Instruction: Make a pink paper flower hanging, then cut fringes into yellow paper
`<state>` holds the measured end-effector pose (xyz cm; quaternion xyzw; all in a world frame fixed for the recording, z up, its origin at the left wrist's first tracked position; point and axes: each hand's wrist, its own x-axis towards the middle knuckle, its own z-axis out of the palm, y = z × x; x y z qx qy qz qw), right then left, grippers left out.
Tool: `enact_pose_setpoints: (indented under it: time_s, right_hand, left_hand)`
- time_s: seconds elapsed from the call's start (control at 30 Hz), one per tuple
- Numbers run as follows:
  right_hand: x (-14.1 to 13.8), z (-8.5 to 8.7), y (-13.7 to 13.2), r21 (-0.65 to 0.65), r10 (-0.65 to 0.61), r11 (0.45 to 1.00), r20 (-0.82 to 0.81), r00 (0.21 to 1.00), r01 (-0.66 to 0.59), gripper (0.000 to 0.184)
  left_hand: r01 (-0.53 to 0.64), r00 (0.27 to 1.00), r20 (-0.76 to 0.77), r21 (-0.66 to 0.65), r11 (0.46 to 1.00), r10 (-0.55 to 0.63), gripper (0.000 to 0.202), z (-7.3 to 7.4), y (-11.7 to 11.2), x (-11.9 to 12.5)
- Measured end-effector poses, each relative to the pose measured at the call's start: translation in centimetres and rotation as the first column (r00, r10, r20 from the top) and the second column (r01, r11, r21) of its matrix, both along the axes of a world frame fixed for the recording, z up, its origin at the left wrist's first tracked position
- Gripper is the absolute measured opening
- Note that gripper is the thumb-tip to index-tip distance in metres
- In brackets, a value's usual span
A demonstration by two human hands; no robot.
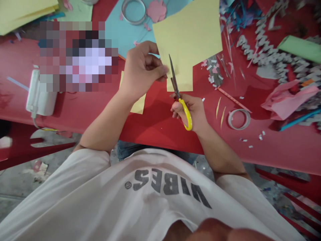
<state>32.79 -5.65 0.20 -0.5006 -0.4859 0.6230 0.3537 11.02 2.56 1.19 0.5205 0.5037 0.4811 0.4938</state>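
My left hand (142, 70) pinches the left edge of a sheet of pale yellow paper (188, 33), which has an irregular, cut-looking outline. My right hand (189, 110) grips a pair of scissors with yellow handles (185, 112), with the steel blades (173, 73) pointing up and slightly apart. The blades overlap the lower left part of the sheet, close to my left fingertips. A smaller piece of yellow paper (137, 105) lies on the table under my left wrist, partly hidden by it.
The red table (160, 127) holds light blue paper (120, 26), a tape roll (239, 118), crumpled pink paper (288, 100), green paper (299, 48), a grey paper chain (271, 53) and scattered scraps. A white device (41, 95) sits at the left.
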Motion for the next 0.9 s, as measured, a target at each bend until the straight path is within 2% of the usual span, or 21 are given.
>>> enact_pose_setpoints:
  time_s: [0.27,0.5,0.67,0.9]
  right_hand:
    - [-0.1,0.1,0.1,0.026,-0.009,1.000,0.003,1.000,0.009,0.062]
    - [-0.1,-0.2,0.1,0.012,-0.032,0.999,0.029,0.999,0.032,0.065]
    - [-0.1,0.0,0.1,0.006,-0.038,0.999,0.033,0.999,0.038,0.062]
    - [0.5,-1.5,0.0,0.089,-0.018,0.996,0.052,0.999,0.014,0.063]
  left_hand:
    - [0.018,1.000,0.007,-0.019,1.000,-0.018,0.042,0.0,-0.3,0.3]
    - [0.023,1.000,-0.015,-0.034,0.999,-0.023,0.030,0.7,-0.9,0.3]
    - [0.014,0.999,-0.045,-0.034,0.999,-0.016,0.029,0.7,-0.8,0.3]
    - [0.003,0.999,0.033,0.014,1.000,-0.003,0.027,0.8,-0.7,0.4]
